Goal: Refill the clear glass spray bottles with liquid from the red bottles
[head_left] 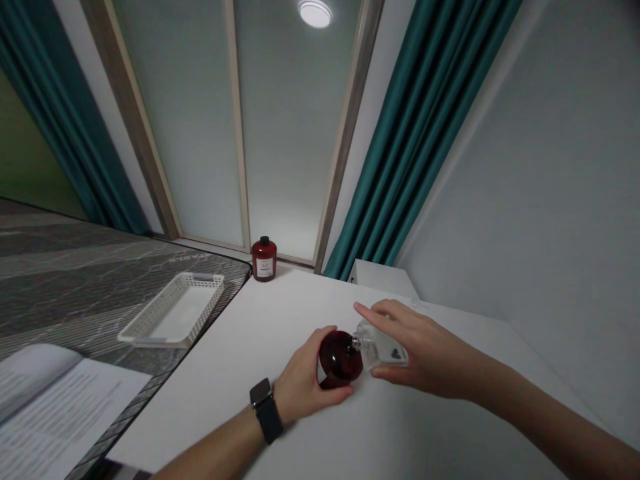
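My left hand (303,381), with a black watch on its wrist, is wrapped around a dark red bottle (341,359) low over the white table (295,307). A strip of its white label shows beside my fingers. In my right hand (434,355) is a small clear glass bottle (376,347), tilted on its side, with its threaded neck pointing left. That neck meets the mouth of the red bottle; whether liquid passes between them I cannot tell. My right index finger is stretched along the top of the clear bottle.
A second red bottle (264,260), black-capped and labelled, stands at the table's far left corner. Left of the table, a white plastic basket (187,342) and an open book (90,390) lie on a grey patterned surface (100,267). A white box (383,277) sits behind the table.
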Demonstrator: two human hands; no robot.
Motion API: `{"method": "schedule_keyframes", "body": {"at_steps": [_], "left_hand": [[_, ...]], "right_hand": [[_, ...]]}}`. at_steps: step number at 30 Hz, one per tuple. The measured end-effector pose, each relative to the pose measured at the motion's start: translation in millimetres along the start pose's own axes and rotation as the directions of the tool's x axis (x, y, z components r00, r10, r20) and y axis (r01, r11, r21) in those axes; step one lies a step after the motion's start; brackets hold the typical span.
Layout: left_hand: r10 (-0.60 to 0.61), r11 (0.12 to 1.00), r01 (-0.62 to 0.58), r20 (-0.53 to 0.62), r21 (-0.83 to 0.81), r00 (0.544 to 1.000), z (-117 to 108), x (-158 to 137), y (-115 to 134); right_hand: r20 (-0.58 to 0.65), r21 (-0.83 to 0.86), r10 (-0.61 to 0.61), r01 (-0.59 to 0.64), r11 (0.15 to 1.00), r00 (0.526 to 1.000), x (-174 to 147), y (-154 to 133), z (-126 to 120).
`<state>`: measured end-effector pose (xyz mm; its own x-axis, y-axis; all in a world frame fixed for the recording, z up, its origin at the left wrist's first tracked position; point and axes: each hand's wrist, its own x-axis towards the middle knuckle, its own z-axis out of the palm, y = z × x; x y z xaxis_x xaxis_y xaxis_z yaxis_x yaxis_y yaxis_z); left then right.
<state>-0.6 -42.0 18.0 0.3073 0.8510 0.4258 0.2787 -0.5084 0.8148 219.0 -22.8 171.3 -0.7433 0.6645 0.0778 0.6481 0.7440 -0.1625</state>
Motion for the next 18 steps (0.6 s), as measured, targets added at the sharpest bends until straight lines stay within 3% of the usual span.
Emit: {"method": "schedule_keyframes", "body": {"at_steps": [18], "left_hand": [[0.005, 1.000, -0.005, 0.008, 0.024, 1.000, -0.4, -0.2, 0.6]], "right_hand": [[-0.049, -0.062, -0.087, 0.084, 0.995, 0.995, -0.8, 4.8, 2.0]]}}
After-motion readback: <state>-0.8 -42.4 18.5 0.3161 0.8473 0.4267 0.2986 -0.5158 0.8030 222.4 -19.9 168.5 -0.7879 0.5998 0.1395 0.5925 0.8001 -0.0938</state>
